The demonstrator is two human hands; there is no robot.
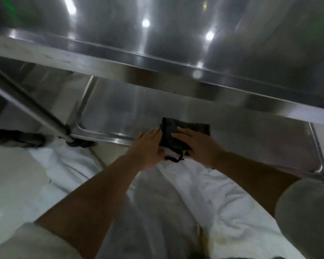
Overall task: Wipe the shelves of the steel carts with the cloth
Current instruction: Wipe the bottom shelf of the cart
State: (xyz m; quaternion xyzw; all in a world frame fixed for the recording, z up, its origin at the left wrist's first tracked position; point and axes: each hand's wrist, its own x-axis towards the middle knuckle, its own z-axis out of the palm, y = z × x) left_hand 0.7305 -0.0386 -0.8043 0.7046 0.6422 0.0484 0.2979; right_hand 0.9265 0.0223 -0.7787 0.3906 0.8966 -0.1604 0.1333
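A dark folded cloth [191,128] lies on the lower shelf [241,139] of the steel cart, near its front edge. My right hand [196,144] rests flat on top of the cloth with its fingers straight. At the cloth's left edge is my left hand [148,146], fingers extended and touching its side; its thumb seems to be under the cloth's near corner. The cart's upper shelf [157,34] fills the top of the view and hides the back of the lower shelf.
A steel cart leg [26,103] slants down to a caster [77,143] at the left. A dark object [17,137] lies on the pale floor at far left. My white trousers [204,193] are just in front of the shelf. The shelf's right corner [320,165] shows at the right.
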